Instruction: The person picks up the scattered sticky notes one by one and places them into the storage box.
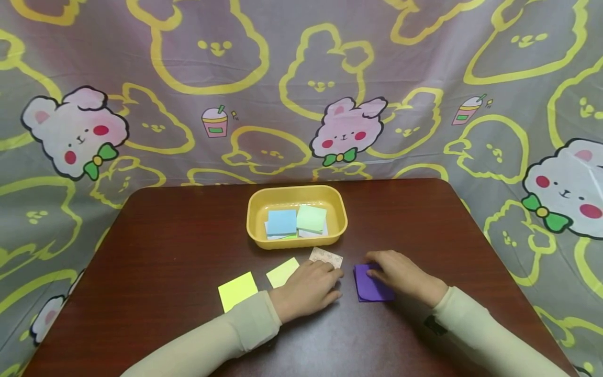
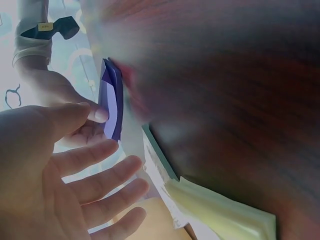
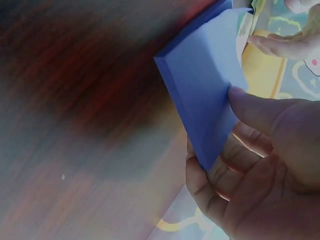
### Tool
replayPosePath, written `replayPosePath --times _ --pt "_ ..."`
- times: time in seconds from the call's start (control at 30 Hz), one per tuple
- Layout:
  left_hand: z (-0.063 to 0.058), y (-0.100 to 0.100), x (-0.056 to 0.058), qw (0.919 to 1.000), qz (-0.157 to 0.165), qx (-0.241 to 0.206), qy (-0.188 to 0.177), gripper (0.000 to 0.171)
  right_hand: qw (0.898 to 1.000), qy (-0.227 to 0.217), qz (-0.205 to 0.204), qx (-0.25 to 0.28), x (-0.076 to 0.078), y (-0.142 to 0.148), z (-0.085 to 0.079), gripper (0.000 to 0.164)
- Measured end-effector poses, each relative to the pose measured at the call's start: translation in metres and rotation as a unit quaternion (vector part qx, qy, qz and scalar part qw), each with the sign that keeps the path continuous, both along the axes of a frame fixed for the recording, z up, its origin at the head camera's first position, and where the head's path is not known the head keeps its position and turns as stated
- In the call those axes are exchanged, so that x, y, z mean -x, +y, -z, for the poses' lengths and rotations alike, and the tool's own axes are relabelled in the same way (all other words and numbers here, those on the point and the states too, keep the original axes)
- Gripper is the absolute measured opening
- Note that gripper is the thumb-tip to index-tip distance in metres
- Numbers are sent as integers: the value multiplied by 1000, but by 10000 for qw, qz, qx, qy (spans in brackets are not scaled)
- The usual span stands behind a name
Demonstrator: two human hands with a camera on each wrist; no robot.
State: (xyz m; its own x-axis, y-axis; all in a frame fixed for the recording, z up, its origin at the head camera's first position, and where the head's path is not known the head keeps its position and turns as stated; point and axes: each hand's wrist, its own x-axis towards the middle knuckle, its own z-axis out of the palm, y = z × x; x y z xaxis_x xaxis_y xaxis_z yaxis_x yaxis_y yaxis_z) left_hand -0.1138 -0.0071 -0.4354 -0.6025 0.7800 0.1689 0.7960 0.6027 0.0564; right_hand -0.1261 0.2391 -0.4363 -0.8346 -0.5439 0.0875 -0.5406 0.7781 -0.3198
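On the table's right side lies a pad of purple sticky notes (image 1: pixel 369 290). My right hand (image 1: pixel 402 275) holds it, the thumb on its top face and the other fingers along its edges in the right wrist view. My left hand (image 1: pixel 306 293) hovers over the table left of the purple pad, fingers spread and holding nothing in the left wrist view. Just beyond its fingers is a beige patterned note pad (image 1: pixel 326 256), partly hidden by them. A pale yellow note pad (image 1: pixel 282 272) and a bright yellow one (image 1: pixel 237 291) lie to its left.
A yellow plastic tray (image 1: pixel 298 243) stands behind the pads at the table's middle. Inside it sit a blue note pad (image 1: pixel 281 222) and a light green one (image 1: pixel 311 218), with other notes beneath. A patterned cloth (image 1: pixel 278 104) hangs behind the dark brown table (image 1: pixel 188 225).
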Motion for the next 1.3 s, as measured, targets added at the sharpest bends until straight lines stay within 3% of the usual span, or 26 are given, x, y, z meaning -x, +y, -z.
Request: replayPosePath --times 0.2,0.53,0.97,1.3 --pt "0 0 0 10000 -5 -63 14 33 9999 -124 21 -9 3 2 -5 5" --pt "0 0 2 9999 4 -105 -54 33 9976 -529 -308 328 6 7 -13 4" --pt "-3 0 5 9998 18 -203 4 30 9982 -419 -240 345 8 10 -23 7" --pt "-8 1 8 9999 -40 -108 101 37 9987 -383 -49 332 10 13 -29 9"
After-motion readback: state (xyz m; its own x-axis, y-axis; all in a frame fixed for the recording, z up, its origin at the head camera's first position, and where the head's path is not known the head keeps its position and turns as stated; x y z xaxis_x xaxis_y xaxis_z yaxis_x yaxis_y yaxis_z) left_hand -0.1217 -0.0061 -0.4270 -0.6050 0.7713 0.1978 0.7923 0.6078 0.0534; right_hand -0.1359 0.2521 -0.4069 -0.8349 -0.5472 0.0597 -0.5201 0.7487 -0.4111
